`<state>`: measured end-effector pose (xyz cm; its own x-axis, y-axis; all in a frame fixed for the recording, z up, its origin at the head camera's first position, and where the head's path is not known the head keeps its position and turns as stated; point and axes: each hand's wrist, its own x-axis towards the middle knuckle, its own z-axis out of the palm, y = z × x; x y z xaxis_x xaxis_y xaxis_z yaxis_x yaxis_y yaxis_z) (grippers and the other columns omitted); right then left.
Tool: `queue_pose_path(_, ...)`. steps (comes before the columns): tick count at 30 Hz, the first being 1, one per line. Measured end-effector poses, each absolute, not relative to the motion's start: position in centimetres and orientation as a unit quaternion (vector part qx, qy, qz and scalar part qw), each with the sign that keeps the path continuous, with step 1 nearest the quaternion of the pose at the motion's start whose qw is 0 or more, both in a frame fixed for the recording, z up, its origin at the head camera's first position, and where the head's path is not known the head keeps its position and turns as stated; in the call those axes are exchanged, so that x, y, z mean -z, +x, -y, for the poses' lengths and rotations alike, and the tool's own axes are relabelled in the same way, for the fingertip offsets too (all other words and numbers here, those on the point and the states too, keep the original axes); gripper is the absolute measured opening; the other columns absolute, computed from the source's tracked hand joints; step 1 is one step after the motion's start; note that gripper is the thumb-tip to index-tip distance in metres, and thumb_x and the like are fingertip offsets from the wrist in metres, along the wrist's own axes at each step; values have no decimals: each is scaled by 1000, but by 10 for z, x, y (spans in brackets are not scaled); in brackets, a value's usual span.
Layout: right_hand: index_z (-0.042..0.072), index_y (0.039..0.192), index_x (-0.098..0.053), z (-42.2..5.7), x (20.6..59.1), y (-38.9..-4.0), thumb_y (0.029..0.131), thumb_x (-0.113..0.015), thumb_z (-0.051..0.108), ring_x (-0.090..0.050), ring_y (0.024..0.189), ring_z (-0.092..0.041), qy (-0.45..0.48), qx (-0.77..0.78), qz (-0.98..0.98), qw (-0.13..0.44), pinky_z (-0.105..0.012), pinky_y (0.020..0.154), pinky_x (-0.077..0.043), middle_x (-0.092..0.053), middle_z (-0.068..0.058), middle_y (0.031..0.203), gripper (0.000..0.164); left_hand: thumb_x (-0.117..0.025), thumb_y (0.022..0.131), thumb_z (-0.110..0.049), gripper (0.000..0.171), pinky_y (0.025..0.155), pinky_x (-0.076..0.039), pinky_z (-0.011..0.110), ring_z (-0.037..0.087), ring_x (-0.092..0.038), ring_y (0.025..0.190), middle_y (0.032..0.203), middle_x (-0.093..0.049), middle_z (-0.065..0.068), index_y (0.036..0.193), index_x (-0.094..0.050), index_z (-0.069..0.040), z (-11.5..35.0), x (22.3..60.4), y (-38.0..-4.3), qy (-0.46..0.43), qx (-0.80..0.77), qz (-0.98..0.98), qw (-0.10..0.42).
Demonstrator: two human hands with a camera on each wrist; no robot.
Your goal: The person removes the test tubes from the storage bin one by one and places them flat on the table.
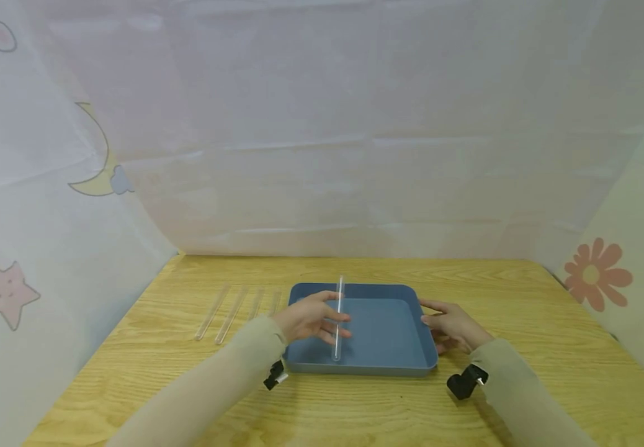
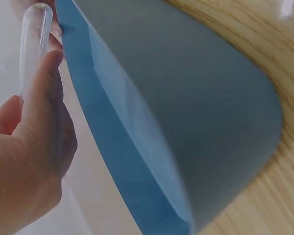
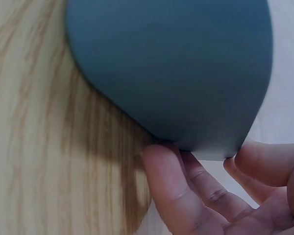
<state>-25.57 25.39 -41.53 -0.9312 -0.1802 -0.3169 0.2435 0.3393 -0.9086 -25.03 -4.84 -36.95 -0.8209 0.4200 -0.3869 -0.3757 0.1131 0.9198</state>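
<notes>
My left hand (image 1: 313,318) holds a clear glass test tube (image 1: 339,335) between thumb and fingers above the blue tray (image 1: 355,370). The tube's rounded end points toward me; in the left wrist view the same test tube (image 2: 35,34) rises past the fingertips beside the tray wall (image 2: 186,98). My right hand (image 1: 456,326) is at the tray's right side, gripping its wall. In the right wrist view one finger (image 3: 169,171) meets the wall's lower edge, and the thumb (image 3: 264,161) touches near the rim.
Left of the tray, several clear test tubes (image 1: 232,316) lie side by side on the wooden table (image 1: 366,410); my left arm partly covers some. A pale printed cloth (image 1: 355,155) hangs behind the table and along both sides.
</notes>
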Motion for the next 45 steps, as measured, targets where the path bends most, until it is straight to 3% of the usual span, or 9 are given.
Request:
queue_pose_path(18,1,153,-24,-254,418,-254,102,-49,7,-68,82,-25,15,574,-799,180,-42,60,-57,-66,-21,112,58,-53,98,1,64,56,-56,29,28,-70,90,133,-54,25,154,-24,-7,69,374,-248,24,-665,-683,301)
queue_pose_path(27,2,153,-24,-253,417,-253,101,-49,6,-68,80,-24,18,574,-798,182,-41,59,-56,-67,-18,108,58,-52,98,1,62,52,-54,26,24,-71,85,135,-52,26,154,-25,-6,82,372,-246,21,-661,-690,294)
queue_pose_path(35,1,153,-23,-254,416,-253,101,-50,7,-67,81,-25,13,578,-796,181,-42,62,-56,-66,-21,111,59,-53,98,0,63,57,-56,29,28,-70,92,136,-52,25,154,-25,-8,95,369,-245,15,-659,-696,286)
queue_pose_path(45,1,153,-23,-254,416,-254,101,-50,7,-67,83,-25,11,580,-794,182,-43,63,-57,-65,-20,112,59,-52,98,0,63,52,-54,25,26,-70,89,133,-54,25,154,-24,-6,106,369,-245,11,-655,-702,279)
